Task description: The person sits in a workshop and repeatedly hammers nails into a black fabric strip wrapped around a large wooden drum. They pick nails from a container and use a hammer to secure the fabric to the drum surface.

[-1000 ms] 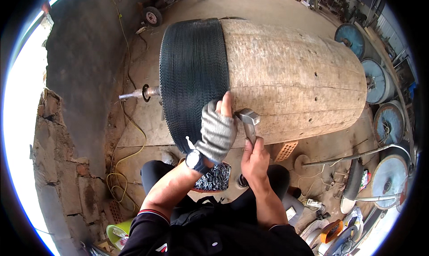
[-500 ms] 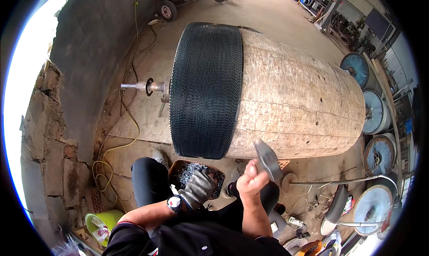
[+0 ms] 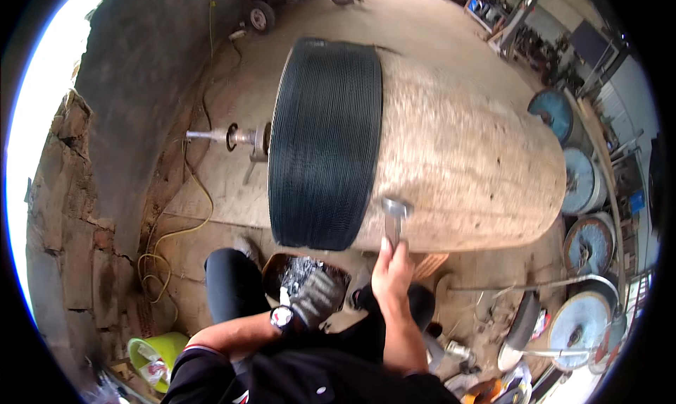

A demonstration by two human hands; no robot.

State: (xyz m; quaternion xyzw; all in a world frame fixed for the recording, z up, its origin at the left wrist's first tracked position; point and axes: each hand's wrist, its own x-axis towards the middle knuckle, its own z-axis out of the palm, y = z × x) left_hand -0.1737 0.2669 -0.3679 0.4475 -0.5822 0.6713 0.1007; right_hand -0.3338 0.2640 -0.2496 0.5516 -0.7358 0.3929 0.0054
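My right hand (image 3: 393, 274) is wrapped round the handle of a hammer (image 3: 396, 207), its metal head raised in front of the big wooden drum (image 3: 465, 150). My left hand (image 3: 317, 297), in a grey knit glove with a watch at the wrist, reaches into a box (image 3: 273, 286) of loose shiny metal pieces that look like nails. Its fingers are blurred, so I cannot make out whether it holds any. Black ridged strip (image 3: 324, 143) is wound in tight rows round the drum's left end.
A metal shaft (image 3: 222, 136) sticks out from the drum's left end. Yellow hose (image 3: 169, 256) curls by the broken brick wall (image 3: 56, 221). A green bucket (image 3: 151, 358) stands lower left. Several blue-faced rollers (image 3: 579, 182) line the right side. A brick (image 3: 429, 264) lies below the drum.
The hammer has swung up and slightly left, its handle now upright and its head over the drum's lower part. My left hand stays at the box. The whole view has shifted slightly.
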